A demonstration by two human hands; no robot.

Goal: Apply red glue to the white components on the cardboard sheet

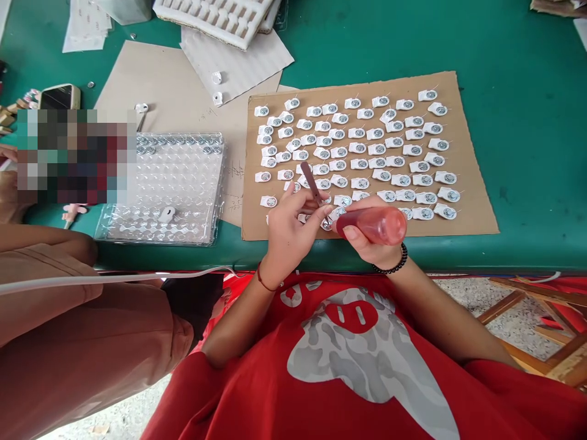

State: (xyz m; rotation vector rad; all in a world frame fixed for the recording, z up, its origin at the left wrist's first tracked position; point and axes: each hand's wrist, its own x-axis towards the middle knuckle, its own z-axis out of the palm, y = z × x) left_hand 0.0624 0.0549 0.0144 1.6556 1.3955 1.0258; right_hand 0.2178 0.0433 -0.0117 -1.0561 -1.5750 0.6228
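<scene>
My left hand [291, 229] is closed in a pinch on a slim brown tool [310, 180] that looks like tweezers, its upper end slanting away from me. In my right hand [373, 247] is a translucent red squeeze bottle [378, 225], tilted with its base toward me. The bottle's front end and the tool's lower end come together over a small white part with a round silvery disc [326, 224], partly hidden by my fingers. Many similar white parts [401, 180], each with a disc and most with thin wires, lie in rows on a brown cardboard sheet [470, 208] under my hands.
To the left stands a clear plastic blister tray [174, 183] with a few parts in it. A phone [59, 96], paper sheets [238, 61] and a white foam tray [215, 18] lie farther back on the green table [518, 122]. A co-worker's arm [50, 241] is at the left, beside a white cable [137, 278].
</scene>
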